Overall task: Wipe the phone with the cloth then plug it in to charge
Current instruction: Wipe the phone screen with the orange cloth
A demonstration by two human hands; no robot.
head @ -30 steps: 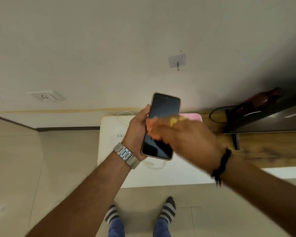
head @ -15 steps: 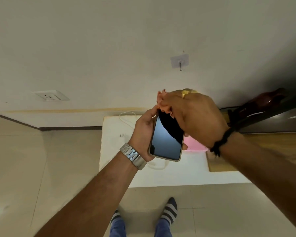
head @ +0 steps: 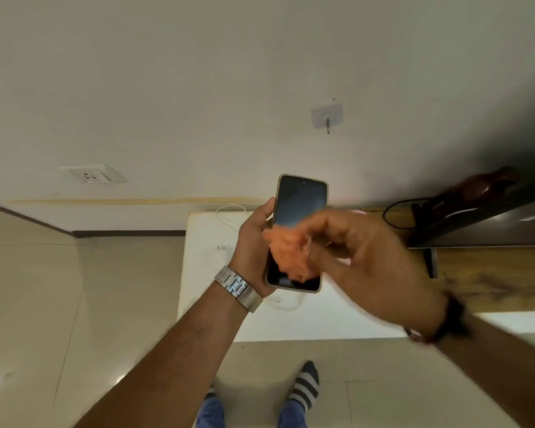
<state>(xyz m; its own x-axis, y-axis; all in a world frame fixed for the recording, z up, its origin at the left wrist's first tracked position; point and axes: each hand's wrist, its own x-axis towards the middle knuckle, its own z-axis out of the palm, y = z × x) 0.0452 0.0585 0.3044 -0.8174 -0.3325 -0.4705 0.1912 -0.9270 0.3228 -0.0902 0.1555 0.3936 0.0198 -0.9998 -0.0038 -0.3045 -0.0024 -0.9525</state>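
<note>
- My phone point(head: 301, 205): black screen, tan case.
- My cloth point(head: 289, 253): orange.
- My watch point(head: 237, 288): silver.
- My socks point(head: 304, 384): black-and-white stripes.
- Table point(head: 207, 273): white.

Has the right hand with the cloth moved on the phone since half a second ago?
Yes. The right hand and its orange cloth have come down from the phone top to its lower screen, farther below the wall hook.

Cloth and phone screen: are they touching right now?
Touching. In the head view the orange cloth, gripped by the right hand, lies on the lower screen of the phone, which the left hand holds.
</note>
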